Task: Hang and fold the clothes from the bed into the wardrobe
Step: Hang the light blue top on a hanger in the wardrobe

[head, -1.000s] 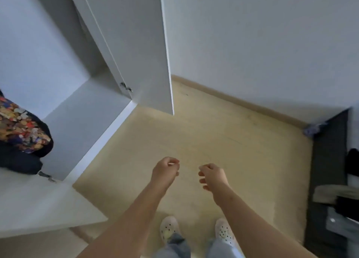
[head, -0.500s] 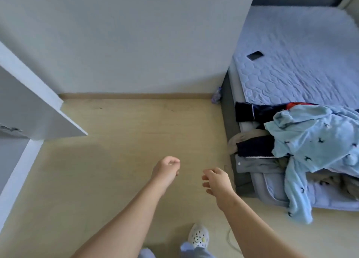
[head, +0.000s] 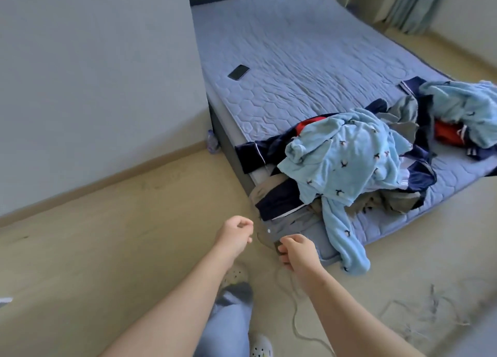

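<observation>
A heap of clothes lies on the near corner of the bed. On top is a light blue fleece garment with small dark prints, one sleeve hanging over the edge. Under it are a navy garment, grey trousers and something red. More blue and red clothes lie at the right. My left hand and my right hand hover in front of the bed corner, fingers loosely curled, holding nothing. The wardrobe is out of view.
A black phone lies on the quilted mattress. A small bottle stands on the floor between bed and wall. A thin cable trails over the wooden floor near my feet. Curtains hang at the far right.
My view has swung from the open wardrobe to the right, onto the bed and the clothes heap. Both hands kept the same loose curl and came closer to the bed corner.
</observation>
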`<state>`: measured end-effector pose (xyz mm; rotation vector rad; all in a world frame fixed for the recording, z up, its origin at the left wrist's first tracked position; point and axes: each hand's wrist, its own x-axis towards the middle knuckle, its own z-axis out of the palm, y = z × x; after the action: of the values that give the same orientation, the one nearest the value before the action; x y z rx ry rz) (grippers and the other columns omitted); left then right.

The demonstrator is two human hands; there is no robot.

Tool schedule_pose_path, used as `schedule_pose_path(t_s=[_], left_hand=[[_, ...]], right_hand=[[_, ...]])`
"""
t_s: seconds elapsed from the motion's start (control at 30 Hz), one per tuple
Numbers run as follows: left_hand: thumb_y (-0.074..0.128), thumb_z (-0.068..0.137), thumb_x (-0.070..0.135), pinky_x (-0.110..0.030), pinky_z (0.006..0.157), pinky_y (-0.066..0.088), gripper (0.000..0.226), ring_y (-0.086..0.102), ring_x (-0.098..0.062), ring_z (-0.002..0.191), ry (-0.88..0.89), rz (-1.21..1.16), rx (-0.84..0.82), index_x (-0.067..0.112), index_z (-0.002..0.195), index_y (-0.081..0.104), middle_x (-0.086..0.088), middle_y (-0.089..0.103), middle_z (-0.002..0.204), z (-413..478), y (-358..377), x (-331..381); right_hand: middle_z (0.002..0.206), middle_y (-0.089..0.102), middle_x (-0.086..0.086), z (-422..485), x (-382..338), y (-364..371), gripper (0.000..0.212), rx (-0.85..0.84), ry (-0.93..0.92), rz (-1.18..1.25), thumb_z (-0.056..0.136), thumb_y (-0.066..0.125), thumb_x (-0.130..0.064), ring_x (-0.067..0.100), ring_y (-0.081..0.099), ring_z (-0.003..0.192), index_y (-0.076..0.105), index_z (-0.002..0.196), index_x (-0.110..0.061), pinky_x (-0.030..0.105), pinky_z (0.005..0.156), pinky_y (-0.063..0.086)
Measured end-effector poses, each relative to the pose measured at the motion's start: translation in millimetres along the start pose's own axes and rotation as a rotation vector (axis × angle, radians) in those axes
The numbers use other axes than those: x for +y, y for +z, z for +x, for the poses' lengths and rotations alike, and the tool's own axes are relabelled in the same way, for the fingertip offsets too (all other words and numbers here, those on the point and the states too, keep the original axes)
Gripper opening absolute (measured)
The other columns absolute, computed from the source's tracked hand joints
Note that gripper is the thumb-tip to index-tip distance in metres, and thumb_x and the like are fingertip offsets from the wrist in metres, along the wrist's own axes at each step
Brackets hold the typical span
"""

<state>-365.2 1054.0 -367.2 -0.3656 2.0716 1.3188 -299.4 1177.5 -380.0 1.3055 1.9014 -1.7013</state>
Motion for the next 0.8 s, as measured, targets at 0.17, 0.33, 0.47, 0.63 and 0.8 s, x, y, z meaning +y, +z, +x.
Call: schedule_pose_path(t_s=[0.17, 0.33, 0.47, 0.63, 0.8], left_hand=[[0.044, 0.093, 0.012, -0.024, 0.064, 0.043, 0.016, 0.056, -0.01, 0.07, 0.046, 0.098, -0.122, 0.021, 0.089, 0.056, 0.001, 0.059, 0.09, 44, 11, 55], [0.043, 0.09, 0.008, -0.021, 0.054, 0.037, 0.016, 0.053, -0.009, 0.067, 0.051, 0.174, -0.234, 0.017, 0.093, 0.056, -0.004, 0.057, 0.092, 81, 37, 95], [0.043, 0.089, 0.009, -0.021, 0.054, 0.038, 0.017, 0.055, -0.01, 0.067, 0.067, 0.245, -0.269, 0.018, 0.092, 0.057, -0.001, 0.059, 0.089, 99, 59, 111], [0.044, 0.089, 0.012, -0.023, 0.06, 0.041, 0.02, 0.057, -0.014, 0.07, 0.058, 0.311, -0.28, 0.026, 0.079, 0.055, -0.002, 0.062, 0.087, 121, 103, 124], [0.044, 0.091, 0.014, -0.027, 0.064, 0.044, 0.017, 0.058, -0.013, 0.073, 0.049, 0.389, -0.27, 0.024, 0.087, 0.058, -0.001, 0.062, 0.092, 145, 170, 153]], right_hand=[[0.069, 0.051, 0.001, 34, -35, -16, 0.02, 0.081, 0.034, 0.121, 0.09, 0.042, -0.006, 0.016, 0.044, 0.06, 0.053, 0.077, -0.015, 0.025, 0.054, 0.035], [0.063, 0.039, 0.0, 59, -53, -34, 0.025, 0.143, 0.095, 0.246, 0.088, 0.038, -0.002, 0.012, 0.031, 0.05, 0.044, 0.068, -0.015, 0.021, 0.044, 0.027], [0.078, 0.053, 0.005, 81, -55, -54, 0.015, 0.217, 0.151, 0.258, 0.092, 0.042, -0.008, 0.016, 0.046, 0.061, 0.056, 0.087, -0.011, 0.027, 0.058, 0.039], [0.078, 0.051, 0.007, 115, -51, -96, 0.014, 0.233, 0.17, 0.262, 0.091, 0.042, -0.008, 0.019, 0.044, 0.068, 0.055, 0.088, -0.006, 0.028, 0.058, 0.037], [0.074, 0.05, 0.006, 160, -53, -158, 0.012, 0.215, 0.212, 0.282, 0.09, 0.042, -0.009, 0.02, 0.044, 0.064, 0.051, 0.082, -0.008, 0.029, 0.06, 0.036]])
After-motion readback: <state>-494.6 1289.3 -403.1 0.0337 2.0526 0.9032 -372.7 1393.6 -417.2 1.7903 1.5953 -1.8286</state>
